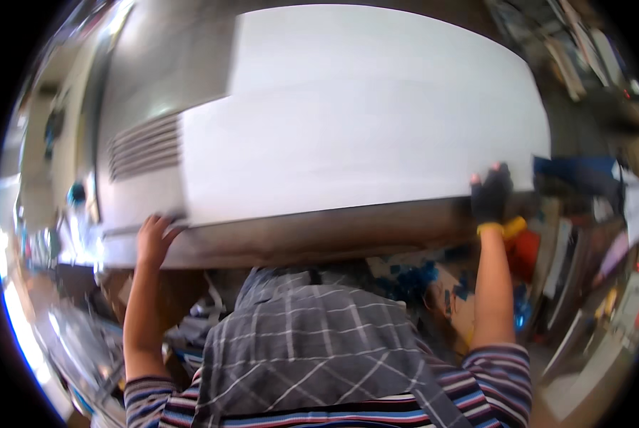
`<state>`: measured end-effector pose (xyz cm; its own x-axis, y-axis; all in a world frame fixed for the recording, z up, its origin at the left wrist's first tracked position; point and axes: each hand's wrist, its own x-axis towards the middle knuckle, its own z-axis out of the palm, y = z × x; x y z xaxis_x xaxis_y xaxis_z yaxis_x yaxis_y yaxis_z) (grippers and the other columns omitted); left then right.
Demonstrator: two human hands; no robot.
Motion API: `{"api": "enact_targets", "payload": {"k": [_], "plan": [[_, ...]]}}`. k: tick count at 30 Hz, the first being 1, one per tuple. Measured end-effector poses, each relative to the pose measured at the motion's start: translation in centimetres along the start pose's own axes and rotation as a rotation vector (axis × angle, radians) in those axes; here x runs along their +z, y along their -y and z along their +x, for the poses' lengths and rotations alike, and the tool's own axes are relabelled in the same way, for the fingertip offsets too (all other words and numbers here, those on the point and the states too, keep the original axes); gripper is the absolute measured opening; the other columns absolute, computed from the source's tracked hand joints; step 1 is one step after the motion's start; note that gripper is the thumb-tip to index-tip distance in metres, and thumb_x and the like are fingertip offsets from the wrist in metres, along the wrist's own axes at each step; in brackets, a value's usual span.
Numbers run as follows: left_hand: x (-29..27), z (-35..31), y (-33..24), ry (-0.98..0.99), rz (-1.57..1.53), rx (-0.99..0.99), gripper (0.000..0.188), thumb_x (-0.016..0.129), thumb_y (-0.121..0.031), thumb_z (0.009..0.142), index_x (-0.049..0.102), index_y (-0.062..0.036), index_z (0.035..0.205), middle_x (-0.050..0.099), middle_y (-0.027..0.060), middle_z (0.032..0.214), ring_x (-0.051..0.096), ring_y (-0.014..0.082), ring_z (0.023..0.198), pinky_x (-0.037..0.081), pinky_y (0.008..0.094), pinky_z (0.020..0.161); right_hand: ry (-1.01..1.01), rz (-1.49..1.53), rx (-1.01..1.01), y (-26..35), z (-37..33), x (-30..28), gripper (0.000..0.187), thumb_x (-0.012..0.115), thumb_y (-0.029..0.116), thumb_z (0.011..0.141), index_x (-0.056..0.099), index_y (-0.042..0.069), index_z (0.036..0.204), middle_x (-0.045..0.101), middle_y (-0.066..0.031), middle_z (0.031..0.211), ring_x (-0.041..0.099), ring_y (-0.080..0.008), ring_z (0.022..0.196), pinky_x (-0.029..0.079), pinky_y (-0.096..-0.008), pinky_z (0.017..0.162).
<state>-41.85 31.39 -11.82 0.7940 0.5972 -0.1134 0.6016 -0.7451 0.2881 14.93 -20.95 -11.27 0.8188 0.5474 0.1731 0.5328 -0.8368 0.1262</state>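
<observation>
A large white sheet (362, 121) lies over a grey metal work surface (169, 64), its near edge running along the front of the table. At the sheet's near left corner is my left hand (154, 239), bare, its thumb and fingers apart. A small dark piece (179, 216) shows by its fingertips; blur hides what it is. My right hand (492, 194), in a black glove with bare fingertips, rests on the near right part of the sheet, fingers stretched forward. A yellow band (490, 228) circles that wrist.
Dark parallel slots (146, 148) mark the metal left of the sheet. The table's rounded front edge (319, 235) runs before my grey checked apron (305, 335). Blue scraps (416, 279) lie below it, an orange-red object (523, 251) beside my right forearm. Boards (572, 64) lean at far right.
</observation>
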Motion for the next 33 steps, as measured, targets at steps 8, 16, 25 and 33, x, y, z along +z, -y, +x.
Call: {"api": "enact_targets", "payload": {"k": [8,16,25,33], "plan": [[0.3,-1.8,-1.5,-0.325,-0.118,0.094,0.032,0.08,-0.022,0.064,0.061,-0.0097,0.087,0.057,0.0064,0.089,0.054,0.0301,0.09,0.041,0.0425,0.082,-0.023,0.585,-0.535,37.8,-10.5,-7.5,0.091,0.057,0.061,0.084,0.033,-0.007,0.139,0.03,-0.0339,0.144,0.029,-0.0503,0.135,0.015,-0.0625,0.112],[0.2,-1.9,-2.7,-0.394,-0.183,0.094,0.034,0.079,-0.026,0.066,0.061,-0.0115,0.091,0.058,0.0044,0.095,0.054,0.0278,0.095,0.04,0.0414,0.085,0.166,0.864,-0.782,51.0,-12.4,-12.1,0.061,0.076,0.035,0.071,0.057,0.003,0.119,0.054,-0.0207,0.127,0.05,-0.0392,0.118,0.036,-0.0491,0.103],[0.1,-1.9,-2.2,-0.395,-0.219,0.118,0.035,0.078,-0.025,0.067,0.061,-0.0107,0.094,0.057,0.0057,0.096,0.054,0.0286,0.095,0.041,0.0423,0.086,0.4,0.604,-0.468,52.6,-10.7,-13.5,0.031,0.071,0.035,0.078,0.059,0.011,0.093,0.058,-0.0118,0.091,0.062,-0.0332,0.085,0.051,-0.0451,0.065],[0.1,-2.1,-2.2,-0.389,-0.228,0.11,0.034,0.078,-0.025,0.068,0.061,-0.0107,0.094,0.056,0.006,0.097,0.053,0.0291,0.096,0.04,0.0426,0.088,0.402,0.486,-0.364,53.1,-11.1,-14.4,0.02,0.061,0.03,0.086,0.059,0.013,0.097,0.059,-0.0131,0.094,0.063,-0.0344,0.086,0.052,-0.0458,0.071]]}}
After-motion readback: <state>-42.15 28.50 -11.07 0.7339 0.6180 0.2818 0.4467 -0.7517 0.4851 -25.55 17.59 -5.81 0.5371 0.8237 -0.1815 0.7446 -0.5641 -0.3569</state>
